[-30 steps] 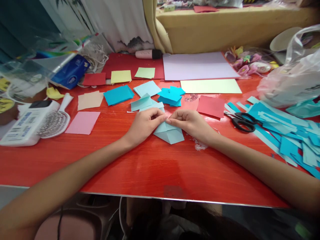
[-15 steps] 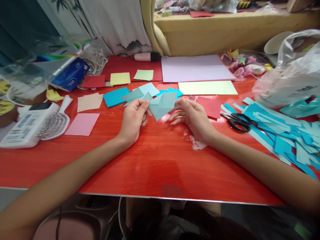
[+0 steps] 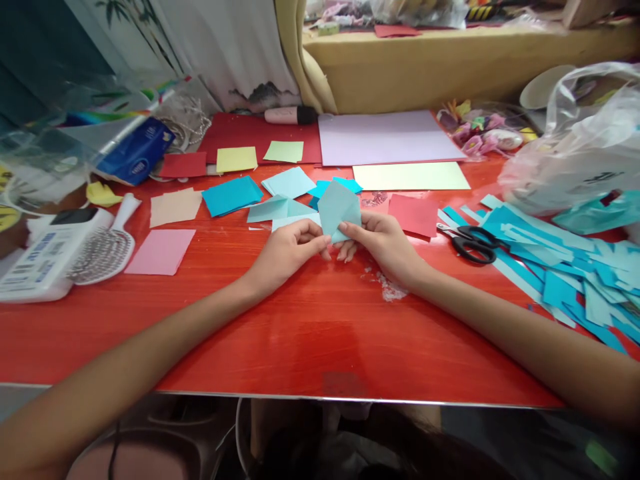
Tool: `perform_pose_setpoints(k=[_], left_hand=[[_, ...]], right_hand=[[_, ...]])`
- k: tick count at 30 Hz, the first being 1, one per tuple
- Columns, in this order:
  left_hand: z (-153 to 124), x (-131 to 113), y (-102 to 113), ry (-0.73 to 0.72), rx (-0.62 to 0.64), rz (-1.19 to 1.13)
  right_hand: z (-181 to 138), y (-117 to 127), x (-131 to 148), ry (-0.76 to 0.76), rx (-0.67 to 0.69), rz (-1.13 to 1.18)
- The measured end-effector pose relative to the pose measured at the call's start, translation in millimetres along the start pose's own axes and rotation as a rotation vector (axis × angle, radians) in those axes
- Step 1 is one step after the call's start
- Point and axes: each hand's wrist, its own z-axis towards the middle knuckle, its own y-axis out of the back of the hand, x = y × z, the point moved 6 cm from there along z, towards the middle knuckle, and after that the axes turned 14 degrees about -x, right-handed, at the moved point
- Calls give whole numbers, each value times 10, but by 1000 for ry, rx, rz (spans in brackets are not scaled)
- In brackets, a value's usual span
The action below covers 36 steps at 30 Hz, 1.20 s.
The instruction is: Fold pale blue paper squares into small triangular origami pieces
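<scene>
A light blue sheet of paper (image 3: 339, 205) with crease lines stands raised above the red table, one corner pointing up. My left hand (image 3: 295, 250) pinches its lower left edge between thumb and fingertips. On the other side my right hand (image 3: 383, 243) grips it, thumb on the front and fingers behind. Just beyond lie creased light blue pieces (image 3: 275, 208), a stack of light blue squares (image 3: 289, 182) and a stack of bright blue squares (image 3: 232, 195). More bright blue paper (image 3: 350, 183) is partly hidden behind the held sheet.
Black-handled scissors (image 3: 473, 247) lie right, beside a heap of blue paper strips (image 3: 565, 257). A plastic bag (image 3: 590, 140) stands behind them. At left are a hairbrush (image 3: 107, 250), a white box (image 3: 47, 257) and a pink sheet (image 3: 161, 252). A lilac sheet (image 3: 380, 137) lies at the back.
The blue paper has been turned upright and shifted slightly right. My right hand, earlier beside the paper with fingers spread, now grips it. My left hand has moved right along with the sheet.
</scene>
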Motion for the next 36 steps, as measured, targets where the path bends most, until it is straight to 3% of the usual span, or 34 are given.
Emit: perform_pose_setpoints(k=[7, 12, 20, 26, 36], left_hand=[[0, 1, 1, -32, 14, 89], [3, 45, -13, -42, 12, 123], [27, 10, 46, -72, -101, -99], [38, 54, 30, -19, -77, -162], [10, 17, 89, -52, -139, -86]], right_hand=[[-50, -90, 12, -28, 98, -10], [-47, -92, -9, -36, 94, -99], [-103, -141, 11, -12, 188, -241], [-53, -19, 59, 113, -40, -378], [-11, 28, -25, 3, -79, -79]])
